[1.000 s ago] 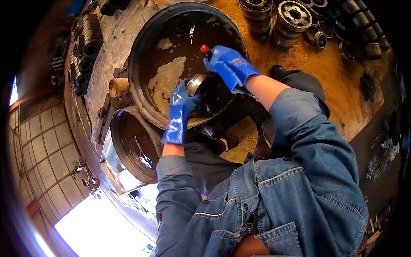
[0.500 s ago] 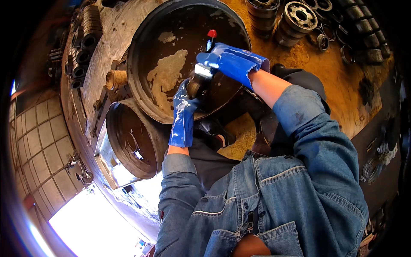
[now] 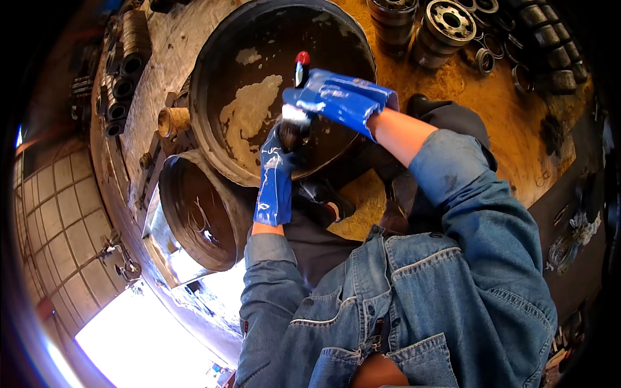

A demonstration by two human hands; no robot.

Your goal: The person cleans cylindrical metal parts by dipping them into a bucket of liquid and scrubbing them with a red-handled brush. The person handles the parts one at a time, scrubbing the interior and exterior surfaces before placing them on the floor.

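Over a wide round basin (image 3: 202, 123) of dark liquid with pale scum, both my hands work in blue rubber gloves. My right hand (image 3: 333, 94) is closed round a paintbrush (image 3: 296, 115) with a black, red-tipped handle and a pale band. Its dark bristles point down at my left hand (image 3: 276, 178), which reaches up from below at the basin's near edge. The left fingers look curled round something dark beneath the bristles. Bristles and shadow hide what that is.
A second, smaller drum (image 3: 213, 213) lies tilted at the near left. Stacked metal wheel hubs (image 3: 451, 22) stand at the far right, beside loose rings (image 3: 485, 61) and dark cylinders (image 3: 559, 81). More cylindrical parts (image 3: 132, 64) line the far left.
My right hand and the brush have shifted left and slightly toward me, and the handle stands more upright. My left hand has barely moved.
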